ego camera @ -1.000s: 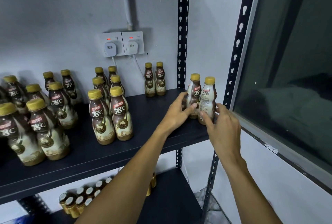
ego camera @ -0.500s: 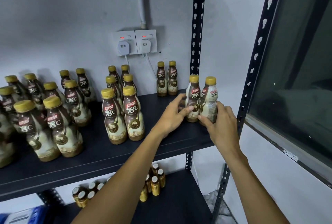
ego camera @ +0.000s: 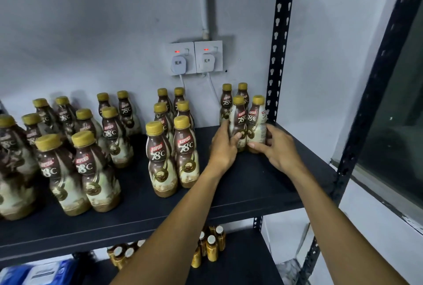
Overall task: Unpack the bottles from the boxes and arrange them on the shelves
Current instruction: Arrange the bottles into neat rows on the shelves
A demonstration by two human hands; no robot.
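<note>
Left hand [ego camera: 223,147], right hand [ego camera: 278,147] around bottles [ego camera: 257,115]

- The left front bottle [ego camera: 238,122] and right front bottle [ego camera: 257,122] stand touching at the shelf's [ego camera: 251,184] right end.
- A back pair [ego camera: 226,101] stands just behind them, near the wall.
- Other bottle pairs [ego camera: 161,158] stand in rows to their left.
- Small bottles [ego camera: 211,248] stand on the lower shelf [ego camera: 240,268].

Close head view facing shelf [ego camera: 263,184]
</note>
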